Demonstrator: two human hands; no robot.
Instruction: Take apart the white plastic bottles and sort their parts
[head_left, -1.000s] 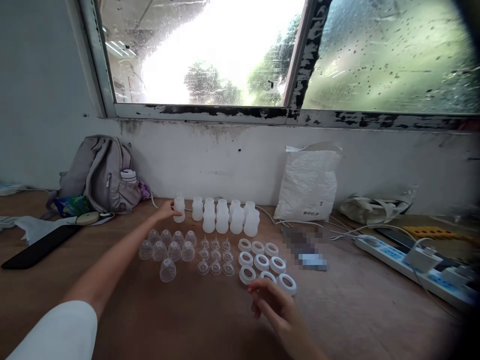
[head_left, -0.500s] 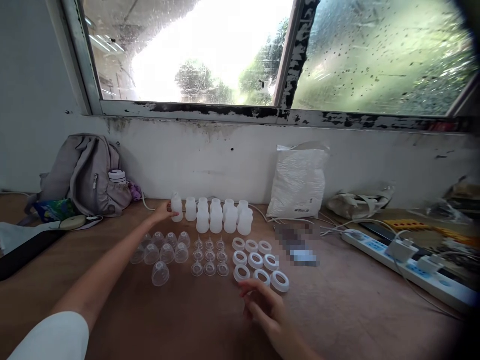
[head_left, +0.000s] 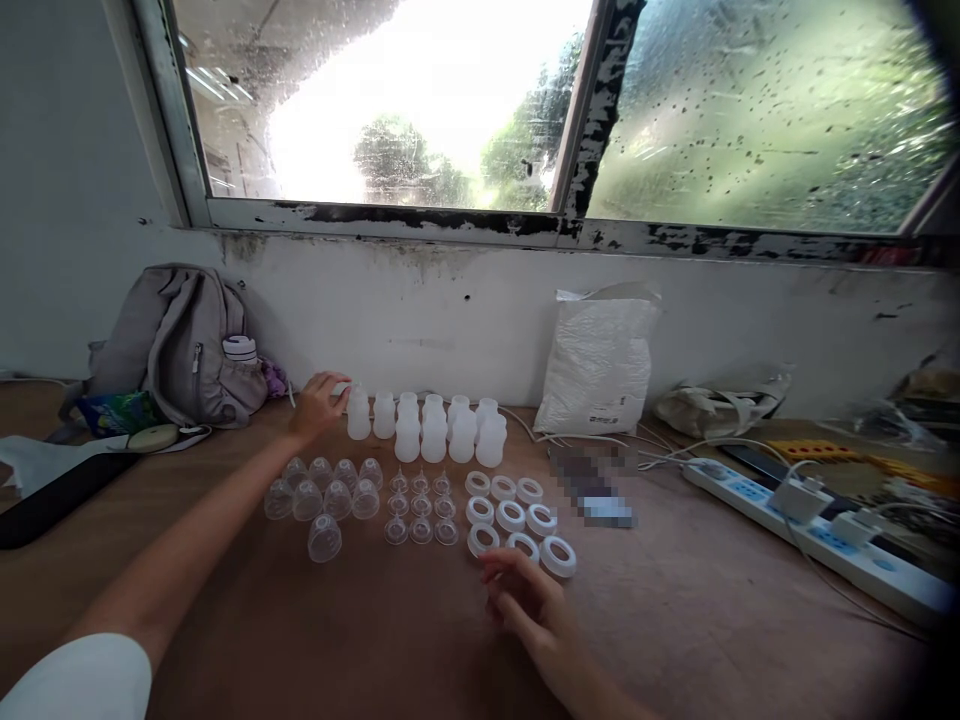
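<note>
My left hand (head_left: pixel 319 405) is at the left end of a group of frosted baby bottles (head_left: pixel 433 435), its fingers apart beside the top of the leftmost bottle (head_left: pixel 358 415). Whether the fingertips touch that bottle I cannot tell. My right hand (head_left: pixel 529 600) hovers low at the front, fingers loosely bent and holding nothing, just before the white bottle rings (head_left: pixel 559 557), which lie in rows. Clear dome caps (head_left: pixel 325 538) stand in front of the bottles on the left. Between caps and rings sit rows of clear bottle teats (head_left: pixel 421 530).
A grey backpack (head_left: pixel 191 350) leans on the wall at left, near a black flat object (head_left: pixel 60 500). A white plastic bag (head_left: pixel 600 365) stands at the back. On the right, a power strip (head_left: pixel 810 535) with plugs and cables lies on the brown table (head_left: pixel 675 620).
My left hand has moved up and slightly left from around the leftmost bottle, and its fingers have loosened. My right hand has stayed almost still. The view has shifted slightly.
</note>
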